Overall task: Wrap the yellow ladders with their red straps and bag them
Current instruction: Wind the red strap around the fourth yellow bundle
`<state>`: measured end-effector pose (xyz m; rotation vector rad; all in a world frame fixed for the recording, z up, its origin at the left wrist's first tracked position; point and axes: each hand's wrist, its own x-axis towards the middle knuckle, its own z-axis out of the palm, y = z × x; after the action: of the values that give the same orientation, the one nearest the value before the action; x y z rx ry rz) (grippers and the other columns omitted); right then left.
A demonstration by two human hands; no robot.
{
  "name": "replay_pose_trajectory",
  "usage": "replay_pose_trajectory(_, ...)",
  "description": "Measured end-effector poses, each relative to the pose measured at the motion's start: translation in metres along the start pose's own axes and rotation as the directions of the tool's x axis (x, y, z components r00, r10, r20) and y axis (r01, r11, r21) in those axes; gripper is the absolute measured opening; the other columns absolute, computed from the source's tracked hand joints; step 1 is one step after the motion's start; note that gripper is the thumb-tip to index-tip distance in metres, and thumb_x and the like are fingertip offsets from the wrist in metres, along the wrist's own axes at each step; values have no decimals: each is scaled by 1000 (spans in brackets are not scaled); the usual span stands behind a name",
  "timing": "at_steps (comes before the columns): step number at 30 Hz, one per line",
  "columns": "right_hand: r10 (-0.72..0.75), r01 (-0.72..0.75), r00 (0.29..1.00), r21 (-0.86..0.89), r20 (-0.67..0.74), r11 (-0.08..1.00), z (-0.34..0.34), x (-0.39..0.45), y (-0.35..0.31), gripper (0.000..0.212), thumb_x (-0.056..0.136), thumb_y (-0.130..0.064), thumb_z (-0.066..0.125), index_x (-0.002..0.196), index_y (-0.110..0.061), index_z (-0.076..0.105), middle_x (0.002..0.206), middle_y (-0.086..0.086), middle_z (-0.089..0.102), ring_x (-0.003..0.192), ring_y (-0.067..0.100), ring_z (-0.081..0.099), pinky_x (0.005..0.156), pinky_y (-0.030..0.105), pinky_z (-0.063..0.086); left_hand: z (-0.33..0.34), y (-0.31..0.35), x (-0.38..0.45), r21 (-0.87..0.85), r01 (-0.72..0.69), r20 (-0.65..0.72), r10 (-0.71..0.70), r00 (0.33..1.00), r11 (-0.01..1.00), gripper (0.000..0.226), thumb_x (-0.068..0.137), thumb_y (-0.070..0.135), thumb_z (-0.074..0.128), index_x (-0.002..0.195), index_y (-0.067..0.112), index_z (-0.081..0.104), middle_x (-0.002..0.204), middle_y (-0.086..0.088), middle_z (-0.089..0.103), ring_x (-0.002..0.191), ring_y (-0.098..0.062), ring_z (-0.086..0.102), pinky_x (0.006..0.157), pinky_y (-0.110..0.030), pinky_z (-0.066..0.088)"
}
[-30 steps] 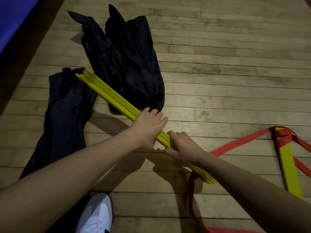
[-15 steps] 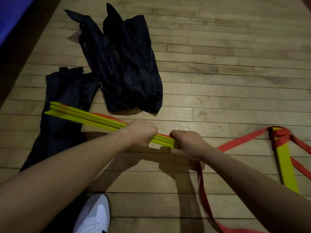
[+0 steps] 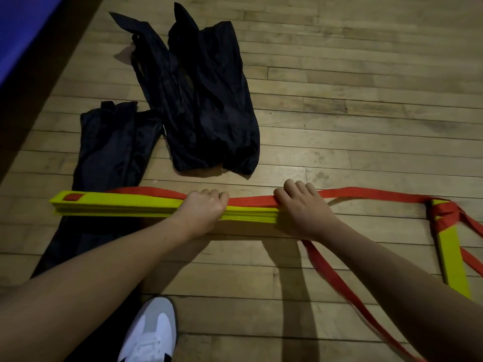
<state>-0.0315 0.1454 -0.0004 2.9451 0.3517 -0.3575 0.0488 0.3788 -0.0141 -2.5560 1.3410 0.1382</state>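
The stacked yellow rungs [image 3: 117,205] were held level above the floor, near the black bags [image 3: 209,100], gripped by the left hand [image 3: 206,207] and right hand [image 3: 300,207]; loose red strap [image 3: 339,278] could snag and splay the stack

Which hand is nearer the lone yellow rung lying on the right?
Right. The right hand grips the stack's end nearest the lone yellow rung; the left hand grips farther away.

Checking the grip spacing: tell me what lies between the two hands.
In the head view, between the left hand and right hand runs a stretch of the stacked yellow ladder slats, with the flat red strap lying along its top.
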Motion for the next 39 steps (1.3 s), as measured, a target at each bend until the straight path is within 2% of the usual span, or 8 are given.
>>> replay_pose_trajectory(4, 49, -47, 998, 53, -48, 998, 7, -1, 4, 59, 50, -49, 86, 86, -9, 62, 81, 9, 52, 61, 25, 56, 50, 30, 43, 1, -10, -4, -37, 29, -36, -31, 999, 999, 43, 37, -1, 79, 76, 6, 62, 60, -9, 59, 47, -26, 57, 37, -26, 38)
replay_pose_trajectory(9, 82, -84, 995, 40, 53, 996, 6, 3, -3, 57, 80, -54, 64, 113, -9, 54, 113, 11, 52, 104, 30, 51, 91, 37, 41, 3, -15, -8, -58, 22, -33, -24, 999, 998, 43, 38, 1, 80, 76, 7, 61, 63, -8, 59, 48, -26, 57, 38, -27, 38)
replay_pose_trajectory(14, 68, -71, 997, 73, 46, 995, -7, 4, -6, 52, 92, -56, 47, 121, -13, 44, 116, 5, 57, 103, 24, 57, 81, 32, 44, 2, -16, -8, -89, 62, 34, -59, 998, 994, 37, 68, 7, 68, 104, 6, 60, 92, -12, 66, 78, -31, 64, 61, -37, 49)
replay_pose_trajectory(20, 42, -33, 981, 52, -191, 998, -9, 12, -13, 55, 46, -42, 91, 73, -8, 58, 61, 6, 58, 48, 24, 55, 44, 28, 42, -30, 14, 20, -155, -7, 10, 9, 1000, 988, 68, 88, 38, 56, 143, 10, 27, 134, -7, 45, 122, -26, 45, 102, -36, 36)
replay_pose_trajectory(26, -30, 60, 965, 110, -259, 992, -10, 12, -18, 53, 46, -38, 90, 76, -7, 59, 65, 7, 59, 51, 25, 56, 46, 29, 41, -42, 33, 38, -377, 33, 182, 39, 983, 926, 46, 86, 25, 61, 125, 16, 38, 107, -6, 59, 88, -24, 59, 73, -37, 53)
replay_pose_trajectory(30, -14, 59, 976, 203, -215, 977, -11, 9, -14, 60, 71, -53, 74, 108, -8, 61, 100, 8, 62, 85, 26, 61, 68, 38, 48, -33, 38, 32, -354, 88, 162, -31, 986, 931, 46, 87, 20, 60, 125, 15, 35, 108, -7, 58, 93, -27, 61, 70, -36, 48)
replay_pose_trajectory(33, 213, -118, 968, 510, -132, 852, -17, 6, -8, 68, 85, -64, 51, 131, -14, 49, 123, 3, 52, 107, 20, 53, 85, 36, 48, -29, 38, 29, -361, 169, 158, -119, 980, 917, 46, 89, 18, 59, 127, 16, 33, 110, -8, 57, 93, -24, 60, 71, -34, 49)
replay_pose_trajectory(39, 379, -282, 921, 834, 95, 475, -13, 2, -2, 60, 80, -58, 64, 122, -16, 52, 105, -4, 60, 87, 10, 59, 68, 19, 47, -26, 39, 26, -344, 209, 118, -178, 977, 916, 52, 91, 23, 59, 133, 15, 28, 119, -10, 52, 104, -25, 56, 76, -34, 46)
